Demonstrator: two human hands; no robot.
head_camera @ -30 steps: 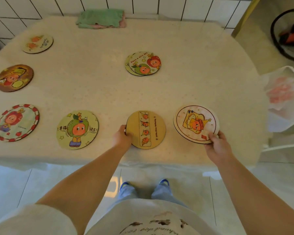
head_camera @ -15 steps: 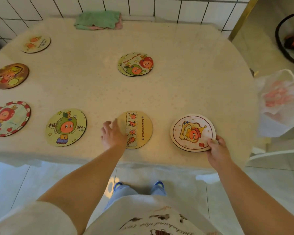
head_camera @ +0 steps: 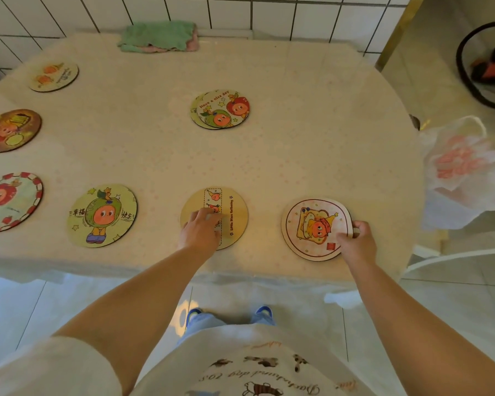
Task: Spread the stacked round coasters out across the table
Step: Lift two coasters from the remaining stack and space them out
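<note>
Round picture coasters lie spread over the cream table [head_camera: 297,144]. A small stack of coasters [head_camera: 220,109] rests near the middle, its top one slightly offset. My left hand [head_camera: 201,231] lies flat, palm down, on the tan strip coaster [head_camera: 232,215] by the front edge. My right hand [head_camera: 355,241] pinches the lower right rim of the pink toast coaster [head_camera: 312,227], which lies on the table. Single coasters lie to the left: a green one [head_camera: 102,215], a red-bordered one [head_camera: 10,201], a brown one [head_camera: 10,130] and a pale one [head_camera: 53,76].
A folded green cloth [head_camera: 159,35] lies at the table's far edge against the tiled wall. A white plastic bag [head_camera: 463,172] hangs off the right side over a white chair. My feet [head_camera: 229,315] stand on the floor just below the table's front edge.
My left hand let go of the tan coaster's left rim and moved onto its top. My right hand slid the pink coaster slightly toward the front edge, keeping its grip.
</note>
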